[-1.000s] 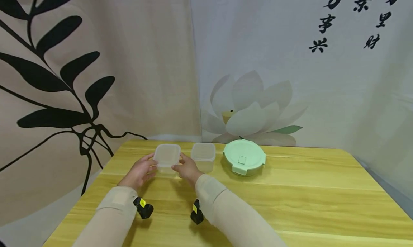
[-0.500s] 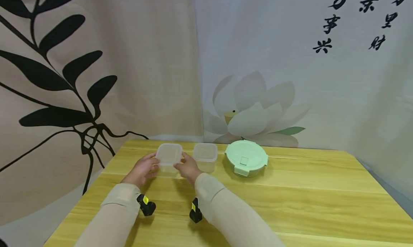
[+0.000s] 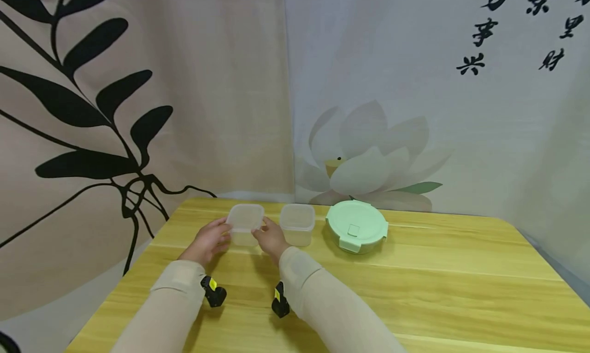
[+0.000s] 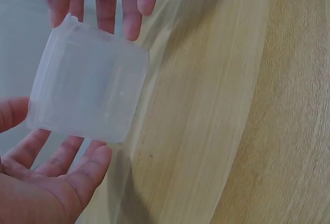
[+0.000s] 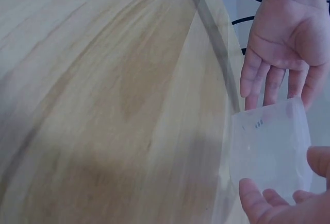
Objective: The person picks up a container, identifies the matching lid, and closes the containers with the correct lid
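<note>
A translucent square food container [image 3: 245, 222] with a frosted lid is between both hands near the far edge of the table. My left hand [image 3: 211, 243] holds its left side, the thumb by the lid edge and the fingers spread along the wall in the left wrist view. On the opposite side, my right hand [image 3: 272, 239] grips the container with thumb and fingers. The container's clear wall [image 4: 90, 82] appears with nothing distinct inside. Whether its base touches the table cannot be told. Just right of the right hand stands a similar square container [image 3: 297, 225], also lidded.
Farther right sits a round container with a mint-green clip lid [image 3: 356, 224]. All stand on a wooden table [image 3: 438, 281] whose back edge meets a printed curtain [image 3: 221, 86]. A dark curved object [image 3: 8, 343] shows at the lower left corner.
The head view has shifted slightly, so everything appears a little farther right. Both hands keep the same hold on the square container, with no clear movement of it on the table.
</note>
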`<move>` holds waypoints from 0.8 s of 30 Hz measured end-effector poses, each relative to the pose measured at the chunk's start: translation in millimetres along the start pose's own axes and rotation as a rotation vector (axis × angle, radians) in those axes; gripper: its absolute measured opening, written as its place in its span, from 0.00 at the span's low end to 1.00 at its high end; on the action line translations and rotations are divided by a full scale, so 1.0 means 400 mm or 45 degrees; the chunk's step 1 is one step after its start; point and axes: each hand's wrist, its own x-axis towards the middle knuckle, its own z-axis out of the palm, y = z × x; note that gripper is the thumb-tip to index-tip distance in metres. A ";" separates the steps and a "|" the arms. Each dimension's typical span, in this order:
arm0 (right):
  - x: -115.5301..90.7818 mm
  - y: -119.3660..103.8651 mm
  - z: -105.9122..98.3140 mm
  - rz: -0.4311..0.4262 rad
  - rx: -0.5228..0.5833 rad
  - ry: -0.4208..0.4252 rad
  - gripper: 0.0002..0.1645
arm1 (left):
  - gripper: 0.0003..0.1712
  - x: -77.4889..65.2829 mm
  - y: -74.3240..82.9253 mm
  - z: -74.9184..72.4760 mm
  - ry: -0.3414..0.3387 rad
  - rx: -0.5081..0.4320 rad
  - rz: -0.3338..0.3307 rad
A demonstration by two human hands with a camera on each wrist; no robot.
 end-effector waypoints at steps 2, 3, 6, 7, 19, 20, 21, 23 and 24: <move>0.002 0.002 0.001 0.012 -0.003 0.003 0.32 | 0.34 0.002 -0.002 0.001 -0.003 -0.008 0.002; 0.002 0.002 0.002 0.019 0.000 0.003 0.33 | 0.34 0.003 -0.004 0.002 -0.003 -0.007 0.002; 0.005 0.004 0.004 0.018 0.014 0.008 0.33 | 0.33 0.005 -0.006 0.002 -0.002 -0.012 0.000; 0.006 0.004 0.005 0.016 0.019 0.011 0.33 | 0.33 0.006 -0.006 0.002 -0.004 -0.016 0.001; 0.010 0.003 0.003 0.008 0.037 0.041 0.32 | 0.33 0.013 0.003 0.015 0.010 -0.051 -0.011; 0.010 0.004 0.004 0.007 0.037 0.040 0.31 | 0.33 0.016 0.001 0.016 0.015 -0.053 -0.013; 0.010 0.004 0.005 0.002 0.030 0.040 0.31 | 0.32 0.018 -0.001 0.015 0.019 -0.055 -0.013; 0.009 0.005 0.008 -0.004 0.010 0.041 0.31 | 0.33 0.022 -0.005 0.014 0.024 -0.053 -0.015; 0.008 0.005 0.009 -0.008 -0.007 0.037 0.31 | 0.33 0.022 -0.007 0.013 0.025 -0.045 -0.014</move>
